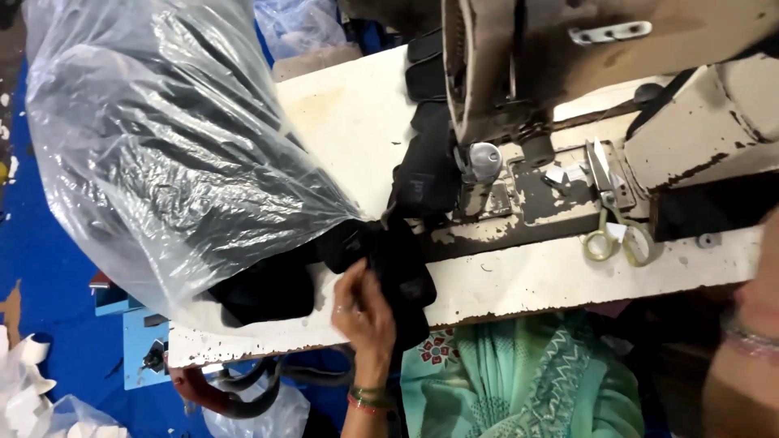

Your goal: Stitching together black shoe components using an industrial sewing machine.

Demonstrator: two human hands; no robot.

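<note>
Head view, looking down: a worn white table (519, 284) with chipped, dark-flecked paint along its near edge fills the middle; a sewing machine (560, 65), beige and stained, stands on it at 1 o'clock, its metal bed plate scuffed almost bare. The left hand (361, 304), at 6 o'clock, has its fingers curled narrow around a piece of black fabric (402, 268) at the table's front edge; more black pieces (426, 174) run in a chain from there up to the needle area and on past the machine at 12 o'clock. A large clear plastic bag (162, 138), crinkled and holding dark pieces, lies over the table's left end at 10 o'clock, its mouth touching the fabric just beside the hand. Yellow-handled scissors (617, 235) rest on the table at 3 o'clock, well apart from the hand. The right hand (751, 324) shows only as a blurred wrist with a bracelet at 4 o'clock; whether it is open or closed I cannot tell. Below the table a green patterned garment (519, 381) covers the lap; the floor (40, 268) at 8 o'clock is blue, with white scraps (24, 381) in the corner.
</note>
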